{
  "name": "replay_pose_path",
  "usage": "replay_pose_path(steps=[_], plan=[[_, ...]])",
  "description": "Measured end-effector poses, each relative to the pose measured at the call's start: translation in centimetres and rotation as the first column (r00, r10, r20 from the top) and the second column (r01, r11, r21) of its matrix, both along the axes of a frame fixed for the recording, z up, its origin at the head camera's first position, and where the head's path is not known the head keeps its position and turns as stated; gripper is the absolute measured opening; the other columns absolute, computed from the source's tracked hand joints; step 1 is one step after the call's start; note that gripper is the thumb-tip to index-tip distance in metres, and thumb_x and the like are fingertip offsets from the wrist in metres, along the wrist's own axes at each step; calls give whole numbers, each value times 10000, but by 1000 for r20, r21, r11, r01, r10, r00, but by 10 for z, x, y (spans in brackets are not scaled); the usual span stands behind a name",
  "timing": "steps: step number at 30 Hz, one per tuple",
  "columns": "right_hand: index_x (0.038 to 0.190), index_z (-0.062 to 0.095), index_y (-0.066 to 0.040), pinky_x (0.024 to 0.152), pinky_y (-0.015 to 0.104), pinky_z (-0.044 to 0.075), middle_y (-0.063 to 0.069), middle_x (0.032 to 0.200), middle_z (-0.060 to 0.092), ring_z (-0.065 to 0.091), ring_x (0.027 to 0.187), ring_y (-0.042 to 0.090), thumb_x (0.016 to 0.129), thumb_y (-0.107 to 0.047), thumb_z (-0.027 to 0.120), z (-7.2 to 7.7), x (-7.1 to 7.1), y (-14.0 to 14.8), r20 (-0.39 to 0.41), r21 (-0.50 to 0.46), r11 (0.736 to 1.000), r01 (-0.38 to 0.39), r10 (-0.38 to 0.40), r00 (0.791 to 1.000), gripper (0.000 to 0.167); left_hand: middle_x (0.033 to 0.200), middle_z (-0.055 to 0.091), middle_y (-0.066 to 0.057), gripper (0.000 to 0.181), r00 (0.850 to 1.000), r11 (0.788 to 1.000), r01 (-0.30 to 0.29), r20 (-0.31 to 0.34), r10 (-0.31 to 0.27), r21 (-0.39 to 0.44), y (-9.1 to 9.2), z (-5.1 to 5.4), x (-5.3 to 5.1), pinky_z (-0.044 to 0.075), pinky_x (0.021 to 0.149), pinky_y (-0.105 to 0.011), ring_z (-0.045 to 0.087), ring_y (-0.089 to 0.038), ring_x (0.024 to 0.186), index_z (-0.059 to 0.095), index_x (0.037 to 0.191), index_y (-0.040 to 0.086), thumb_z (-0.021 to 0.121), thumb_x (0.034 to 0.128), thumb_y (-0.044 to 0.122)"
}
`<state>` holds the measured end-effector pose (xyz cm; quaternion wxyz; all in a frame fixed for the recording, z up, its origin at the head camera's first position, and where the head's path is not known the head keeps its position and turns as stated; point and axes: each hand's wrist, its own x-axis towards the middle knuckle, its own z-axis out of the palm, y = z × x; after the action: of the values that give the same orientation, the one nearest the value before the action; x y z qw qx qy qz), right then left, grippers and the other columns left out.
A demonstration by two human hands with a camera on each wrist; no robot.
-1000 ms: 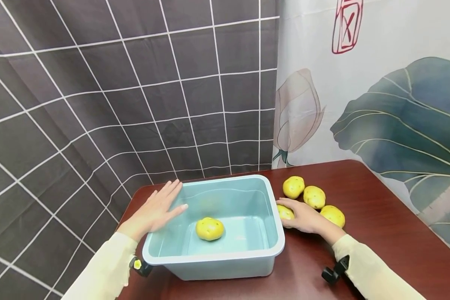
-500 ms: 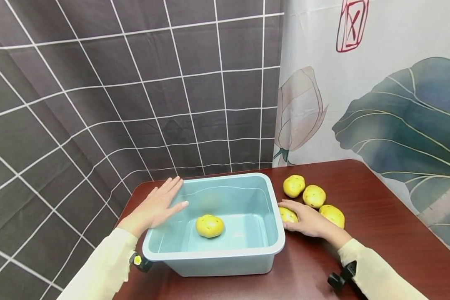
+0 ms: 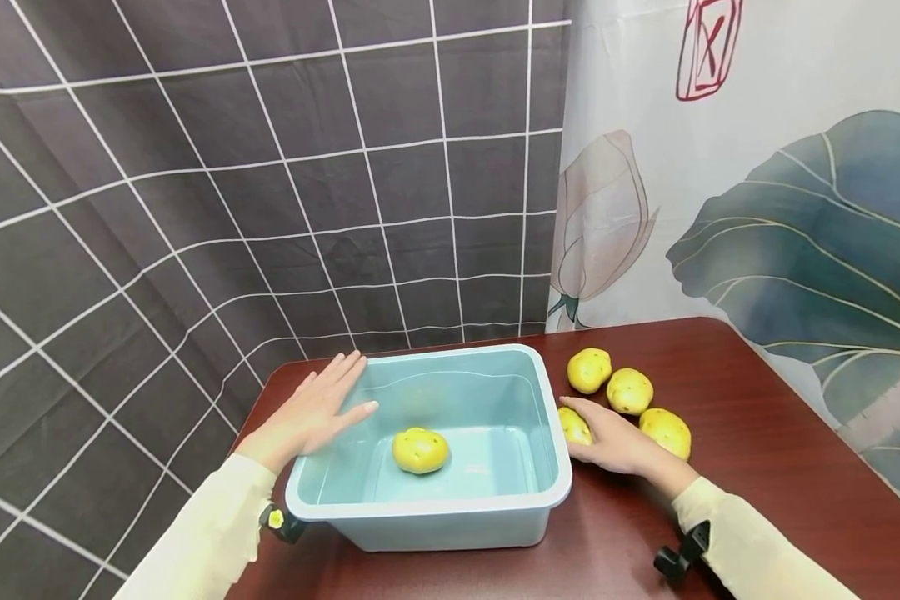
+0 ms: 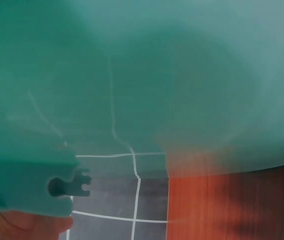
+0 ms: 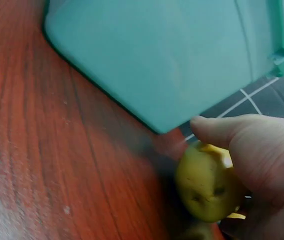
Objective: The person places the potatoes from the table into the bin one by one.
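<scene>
A light blue plastic basin (image 3: 427, 527) stands on the table with one yellow potato (image 3: 420, 451) on its floor. My left hand (image 3: 311, 417) rests on the basin's left rim, its fingers straight; in the left wrist view the basin wall (image 4: 181, 90) fills most of the picture. Just outside the basin's right wall, my right hand (image 3: 615, 437) grips another potato (image 3: 574, 426), its fingers curled round it. The right wrist view shows that held potato (image 5: 206, 182) between thumb and fingers, close to the basin's corner.
Three more potatoes lie right of the basin: a far potato (image 3: 589, 371), a middle potato (image 3: 630, 391) and a near potato (image 3: 665, 432) beside my right wrist. The reddish-brown table (image 3: 757, 467) backs onto a dark grid curtain (image 3: 270, 208).
The head view has shifted slightly. My left hand stays on the rim, and my right hand stays round the potato beside the basin with hardly any movement.
</scene>
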<state>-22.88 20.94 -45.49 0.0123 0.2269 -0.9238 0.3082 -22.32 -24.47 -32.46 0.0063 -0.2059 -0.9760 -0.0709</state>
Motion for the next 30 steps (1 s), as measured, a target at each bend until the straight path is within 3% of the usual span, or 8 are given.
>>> replay_pose_path(steps=[4, 15, 24, 30], plan=[[1414, 448, -36, 1000, 542, 409, 156, 1377, 504, 499, 1223, 328, 780, -656, 660, 0, 0, -4, -1, 23, 998, 55, -55, 998, 912, 1600, 159, -60, 823, 1000, 1000, 5, -10, -5, 9, -1, -1, -1, 135, 1121, -612, 112, -319, 1461, 209, 1546, 155, 394, 928, 665], [1320, 567, -139, 936, 482, 454, 50, 1265, 580, 538, 1113, 234, 721, -587, 764, -2, -3, -6, -66, 4, 1000, 19, -18, 998, 773, 1600, 164, -56, 831, 1000, 1000, 2, -13, -2, 20, -1, -1, 0, 135, 1124, -606, 103, -305, 1464, 209, 1546, 159, 395, 921, 675], [1297, 589, -141, 950, 481, 454, 32, 1248, 601, 554, 1132, 234, 743, -642, 710, -6, -6, -9, -68, -22, 997, 69, -70, 995, 757, 1597, 173, -64, 847, 1000, 1000, 1, -15, -1, 24, -1, -1, 0, 140, 1121, -611, 115, -317, 1461, 214, 1545, 155, 388, 913, 691], [1260, 604, -167, 897, 443, 479, -12, 1191, 626, 584, 1029, 175, 758, -474, 779, -4, -8, -10, -44, -73, 992, 106, -109, 993, 614, 1600, 164, -54, 865, 1000, 1000, -2, -11, 2, 10, -1, -1, 0, 140, 1123, -606, 102, -300, 1465, 201, 1548, 164, 350, 903, 721]])
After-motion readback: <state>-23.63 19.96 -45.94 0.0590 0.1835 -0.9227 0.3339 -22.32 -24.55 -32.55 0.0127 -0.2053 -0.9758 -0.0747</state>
